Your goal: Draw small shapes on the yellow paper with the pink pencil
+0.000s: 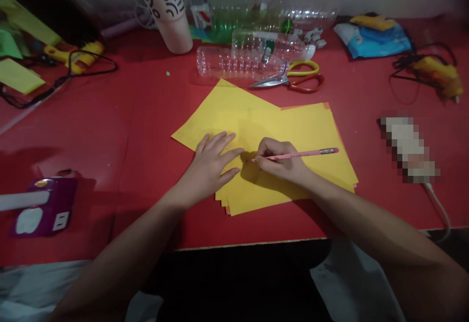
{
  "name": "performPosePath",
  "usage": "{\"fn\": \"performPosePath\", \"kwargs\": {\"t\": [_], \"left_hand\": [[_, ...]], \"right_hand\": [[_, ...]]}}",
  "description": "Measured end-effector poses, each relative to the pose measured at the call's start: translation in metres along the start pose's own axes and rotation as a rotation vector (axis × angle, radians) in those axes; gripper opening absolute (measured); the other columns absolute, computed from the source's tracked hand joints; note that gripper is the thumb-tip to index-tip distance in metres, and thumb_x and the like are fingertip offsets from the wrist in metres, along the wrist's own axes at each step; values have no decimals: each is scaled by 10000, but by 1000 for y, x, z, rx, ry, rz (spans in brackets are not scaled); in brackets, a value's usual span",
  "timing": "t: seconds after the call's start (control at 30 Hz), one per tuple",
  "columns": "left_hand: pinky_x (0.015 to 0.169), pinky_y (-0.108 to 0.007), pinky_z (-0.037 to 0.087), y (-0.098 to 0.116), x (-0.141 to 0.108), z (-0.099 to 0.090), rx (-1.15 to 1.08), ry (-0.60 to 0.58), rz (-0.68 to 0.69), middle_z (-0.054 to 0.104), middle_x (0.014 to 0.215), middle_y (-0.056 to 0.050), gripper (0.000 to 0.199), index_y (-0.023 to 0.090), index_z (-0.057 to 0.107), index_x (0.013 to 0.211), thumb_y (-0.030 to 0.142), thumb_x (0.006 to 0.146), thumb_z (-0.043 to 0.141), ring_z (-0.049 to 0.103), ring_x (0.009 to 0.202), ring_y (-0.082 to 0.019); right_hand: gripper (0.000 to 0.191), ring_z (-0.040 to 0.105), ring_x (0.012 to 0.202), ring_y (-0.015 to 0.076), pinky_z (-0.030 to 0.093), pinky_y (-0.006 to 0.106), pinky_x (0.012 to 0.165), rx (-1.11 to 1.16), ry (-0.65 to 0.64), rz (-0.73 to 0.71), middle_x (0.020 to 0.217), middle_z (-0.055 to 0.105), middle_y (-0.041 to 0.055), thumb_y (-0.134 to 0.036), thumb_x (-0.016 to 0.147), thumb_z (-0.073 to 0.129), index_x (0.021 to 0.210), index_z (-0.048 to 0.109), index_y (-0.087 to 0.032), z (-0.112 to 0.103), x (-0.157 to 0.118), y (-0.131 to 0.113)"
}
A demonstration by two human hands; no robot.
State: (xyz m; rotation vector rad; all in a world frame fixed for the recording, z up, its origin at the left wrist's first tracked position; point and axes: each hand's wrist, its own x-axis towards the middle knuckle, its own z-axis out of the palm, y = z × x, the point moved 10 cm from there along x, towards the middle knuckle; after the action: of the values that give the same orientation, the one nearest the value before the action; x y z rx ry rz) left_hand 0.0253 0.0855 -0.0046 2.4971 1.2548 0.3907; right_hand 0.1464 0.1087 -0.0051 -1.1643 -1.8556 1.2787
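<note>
Several yellow sheets (293, 126) lie overlapping on the red table, with orange edges showing beneath them. My left hand (212, 168) rests flat on the paper's left part, fingers spread, holding nothing. My right hand (280, 161) grips a pink pencil (308, 154) over the middle of the sheets. The pencil's tip points left, close to small dark marks on the paper, and its eraser end points right. Whether the tip touches the paper cannot be told. Faint marks show on the sheet left of my fingers.
Scissors (287, 81) and clear plastic bottles (242, 63) lie behind the paper. A white tumbler (178, 31) stands back left. A blue packet (381, 41) and a yellow glue gun (436, 73) are back right. A purple box (47, 204) lies left; a blurred-out device (408, 148) is right.
</note>
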Motion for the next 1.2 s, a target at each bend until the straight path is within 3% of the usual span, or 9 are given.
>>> {"fn": "performPosePath", "kwargs": {"t": [0.73, 0.83, 0.9, 0.97, 1.03, 1.13, 1.2], "left_hand": [[1187, -580, 234, -1, 0, 1, -26, 1, -8, 479, 1503, -132, 328, 238, 618, 1262, 320, 944, 604, 376, 1435, -318], [1195, -591, 211, -2, -1, 1, -42, -11, -9, 464, 1520, -137, 339, 234, 610, 1275, 314, 946, 597, 359, 1450, -315], [1201, -610, 177, -1, -2, 1, -59, -29, -1, 461, 1527, -129, 341, 237, 610, 1272, 296, 937, 599, 348, 1460, -310], [1203, -638, 133, 2, -2, 0, -105, -58, 26, 487, 1514, -109, 334, 244, 620, 1251, 252, 918, 595, 349, 1464, -303], [1206, -653, 98, 7, -3, 0, -188, -90, 56, 561, 1452, -83, 324, 248, 633, 1220, 203, 907, 561, 389, 1445, -283], [1231, -610, 106, 7, -1, -4, -332, -96, 47, 683, 1288, -46, 313, 244, 644, 1176, 169, 924, 475, 511, 1358, -222], [1241, -577, 139, -3, 1, -9, -383, -39, -5, 708, 1237, -33, 312, 240, 642, 1159, 164, 933, 441, 576, 1288, -194]], "right_hand": [[129, 415, 518, 82, 299, 244, 484, -17, -27, -11, 587, 514, -47, -194, 740, 551, 646, 466, -219, 4, 0, -1], [140, 419, 497, 88, 313, 247, 470, 19, 58, -22, 572, 520, -45, -201, 754, 576, 646, 488, -220, -5, -1, -3], [123, 466, 516, 104, 361, 256, 488, 45, 217, -15, 604, 562, -30, -212, 798, 583, 691, 522, -220, -23, -2, -2], [63, 560, 612, 135, 446, 281, 566, 25, 375, -35, 721, 638, 2, -235, 850, 586, 790, 571, -221, -41, -4, -4], [54, 645, 790, 178, 515, 334, 714, -64, 426, -100, 898, 692, 44, -250, 893, 574, 916, 617, -227, -49, -3, -11], [206, 661, 1058, 237, 519, 424, 919, -257, 311, -214, 1119, 692, 108, -230, 956, 481, 1067, 655, -229, -38, 3, -20], [257, 569, 1268, 285, 471, 491, 1034, -397, 192, -277, 1242, 662, 138, -212, 962, 471, 1148, 647, -227, -23, 6, -22]]}}
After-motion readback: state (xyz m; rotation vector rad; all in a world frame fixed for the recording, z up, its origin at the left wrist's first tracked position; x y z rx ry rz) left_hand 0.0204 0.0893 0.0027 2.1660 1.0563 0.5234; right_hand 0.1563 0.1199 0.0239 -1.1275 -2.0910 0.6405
